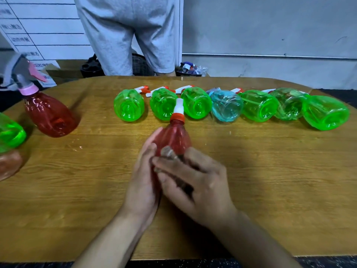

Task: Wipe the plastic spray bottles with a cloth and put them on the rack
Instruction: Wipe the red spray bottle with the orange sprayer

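Observation:
A red spray bottle (176,139) with an orange collar and white nozzle lies in the middle of the wooden table (270,171), nozzle pointing away from me. My left hand (144,178) cups its left side. My right hand (195,182) presses a small brownish cloth (169,152) against the bottle's lower body; the hand is blurred. Behind them lies a row of several bottles on their sides, bases toward me: green ones (129,104) and a pale blue one (226,105).
At the left stand a red bottle with a grey and pink trigger (50,113), a green bottle (10,134) and a brownish one (8,165) at the frame edge. A person in grey shorts (125,35) stands beyond the table's far edge. No rack is visible.

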The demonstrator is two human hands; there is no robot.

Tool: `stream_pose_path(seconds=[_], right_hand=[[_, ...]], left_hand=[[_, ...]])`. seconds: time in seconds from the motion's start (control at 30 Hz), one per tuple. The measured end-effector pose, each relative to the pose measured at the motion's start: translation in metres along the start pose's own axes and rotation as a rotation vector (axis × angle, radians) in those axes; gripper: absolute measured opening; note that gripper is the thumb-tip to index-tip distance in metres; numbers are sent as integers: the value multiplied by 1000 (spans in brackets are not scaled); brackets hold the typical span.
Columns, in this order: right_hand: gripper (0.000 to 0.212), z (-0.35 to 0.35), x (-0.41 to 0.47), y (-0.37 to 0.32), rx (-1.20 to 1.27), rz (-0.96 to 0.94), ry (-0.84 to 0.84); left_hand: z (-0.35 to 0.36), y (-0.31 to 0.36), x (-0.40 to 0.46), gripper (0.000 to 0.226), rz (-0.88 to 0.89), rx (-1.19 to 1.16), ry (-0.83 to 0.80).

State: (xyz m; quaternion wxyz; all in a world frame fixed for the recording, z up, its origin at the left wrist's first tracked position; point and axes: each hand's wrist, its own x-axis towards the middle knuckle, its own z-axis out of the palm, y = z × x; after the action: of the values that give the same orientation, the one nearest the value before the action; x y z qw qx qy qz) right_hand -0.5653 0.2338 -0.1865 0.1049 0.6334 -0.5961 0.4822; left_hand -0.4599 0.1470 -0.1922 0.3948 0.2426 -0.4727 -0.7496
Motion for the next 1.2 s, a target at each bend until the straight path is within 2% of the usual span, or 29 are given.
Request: stream_pose_path(seconds=[0.07,0.13,0.27,0.37,0.43,0.5,0.63,0.73,0.83,0.93,1.07,1.13,1.2], right_hand=[[22,5,-3,-4,-45,-91,-18],[22,3,-3,-1,-49,-105,-4],[26,-14,4,17,50,136,119],[26,-21,9,35,115,331,214],[25,-21,9,39,115,370,212],[27,-18,9,33,91,341,196],[26,-5,2,7,75,144,80],[24,6,-4,-2,60,-9,-4],[24,4,-3,2,62,-44,-8],[24,-7,2,15,133,85,71],[24,-21,10,38,250,292,203],[22,-25,12,46,292,326,231],[23,-25,12,48,297,338,222]], left_hand=[[0,6,0,43,-31,-84,-33],[2,9,1,44,-15,-62,-45],[7,0,0,42,91,206,-78],[10,-5,-6,43,87,290,-153],[10,-5,-10,42,83,305,-190],[8,-4,-9,41,61,274,-141],[-1,1,-1,43,52,176,-24],[-2,8,1,42,15,38,-2],[0,12,0,45,5,14,0],[6,6,-2,42,27,153,-20],[14,1,-10,43,4,221,-96],[14,1,-14,44,-16,237,-142],[13,2,-15,55,-23,272,-176]])
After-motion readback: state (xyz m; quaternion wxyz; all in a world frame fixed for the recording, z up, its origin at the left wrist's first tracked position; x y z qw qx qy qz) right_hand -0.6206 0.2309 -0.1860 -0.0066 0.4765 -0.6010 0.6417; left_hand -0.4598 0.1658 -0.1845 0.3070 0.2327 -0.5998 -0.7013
